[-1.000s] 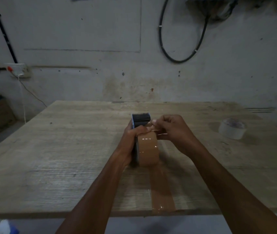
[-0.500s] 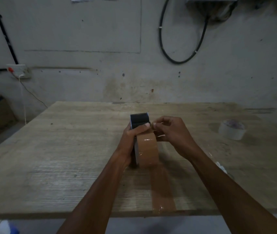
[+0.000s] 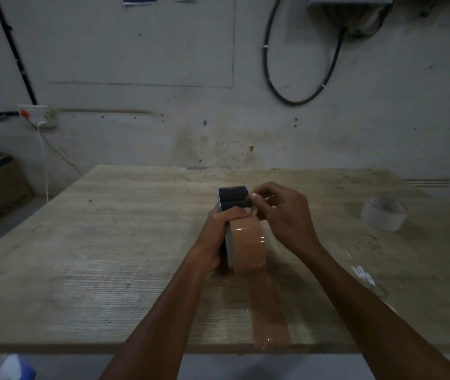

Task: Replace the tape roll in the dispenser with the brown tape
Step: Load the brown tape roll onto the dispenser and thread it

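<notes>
Head cam looks down at a wooden table (image 3: 108,242) set against a stained wall. The dispenser (image 3: 232,200) stands on the table near the middle, w/ the brown tape roll (image 3: 248,245) already mounted on it; the roll's lower edge sits at the tabletop. Left hand (image 3: 218,234) is wrapped around the dispenser from the left side, fingers curled tight on the body, thumb laid across the top of the roll just below the black front part. Toothed cutter edge shows at the very top of that black part. Right hand (image 3: 281,215) is just to the right of the dispenser head, thumb and forefinger pinched narrow together at the black part; looks like they nip the tape's loose end, but it's too small and dark to tell for sure. Other right fingers are curled in. A strip of brown tape (image 3: 269,316) is stuck flat on the table, running from under the roll to the near edge. A white tape roll (image 3: 384,216) lies flat well apart, far right of the table. Wall has a socket (image 3: 38,116) w/ a plugged white cord at left and a black cable loop (image 3: 297,78) upper right.
</notes>
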{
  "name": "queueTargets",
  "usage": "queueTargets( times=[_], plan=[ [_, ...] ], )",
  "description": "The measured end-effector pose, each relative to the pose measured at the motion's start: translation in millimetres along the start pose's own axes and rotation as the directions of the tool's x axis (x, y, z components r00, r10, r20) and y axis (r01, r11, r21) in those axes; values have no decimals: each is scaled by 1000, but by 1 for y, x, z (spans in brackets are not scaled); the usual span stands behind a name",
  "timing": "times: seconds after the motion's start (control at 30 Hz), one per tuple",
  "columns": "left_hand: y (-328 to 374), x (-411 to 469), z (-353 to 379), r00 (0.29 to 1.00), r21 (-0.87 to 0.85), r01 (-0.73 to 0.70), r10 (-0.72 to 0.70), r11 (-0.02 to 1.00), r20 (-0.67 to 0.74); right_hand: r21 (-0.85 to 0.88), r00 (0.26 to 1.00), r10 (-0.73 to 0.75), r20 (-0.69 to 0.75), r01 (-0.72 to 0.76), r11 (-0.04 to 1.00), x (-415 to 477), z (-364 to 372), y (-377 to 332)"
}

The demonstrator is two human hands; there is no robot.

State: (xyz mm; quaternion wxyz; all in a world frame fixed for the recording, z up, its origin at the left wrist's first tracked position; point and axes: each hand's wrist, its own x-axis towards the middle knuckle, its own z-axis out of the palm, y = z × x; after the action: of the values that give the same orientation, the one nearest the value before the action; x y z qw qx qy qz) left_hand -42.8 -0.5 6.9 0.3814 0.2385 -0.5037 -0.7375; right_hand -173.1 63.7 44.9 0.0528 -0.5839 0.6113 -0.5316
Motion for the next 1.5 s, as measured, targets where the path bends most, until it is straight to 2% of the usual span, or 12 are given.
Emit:
queueTargets(
  times=[0.2,0.4,0.67,0.83,1.03,1.17,1.37,1.5],
  plan=[
    [0,1,1,999,22,-40,40,999,-15,-148,987,-158,24,160,976,7,-3,0],
    [-1,4,-1,996,44,-65,67,997,-61,-332,944,-312,108,330,884,16,-8,-2],
    [0,5,-4,988,59,-127,132,990,-85,-403,925,-312,215,375,835,22,-4,-5],
    [-1,4,-5,988,39,-117,121,992,-97,-462,869,-376,323,491,739,23,-8,-10],
    [0,3,-8,992,127,-96,105,987,-65,-485,864,-364,347,497,719,25,-7,-11],
    [0,3,-9,999,91,-38,41,995,-32,-465,866,-338,369,486,740,20,-2,-18],
    [-2,4,-10,1000,63,-20,21,998,-6,-457,911,-307,275,405,792,31,7,-20],
    [-3,6,-11,999,55,-35,36,998,-17,-439,950,-229,214,303,846,35,11,-22]
  ],
)
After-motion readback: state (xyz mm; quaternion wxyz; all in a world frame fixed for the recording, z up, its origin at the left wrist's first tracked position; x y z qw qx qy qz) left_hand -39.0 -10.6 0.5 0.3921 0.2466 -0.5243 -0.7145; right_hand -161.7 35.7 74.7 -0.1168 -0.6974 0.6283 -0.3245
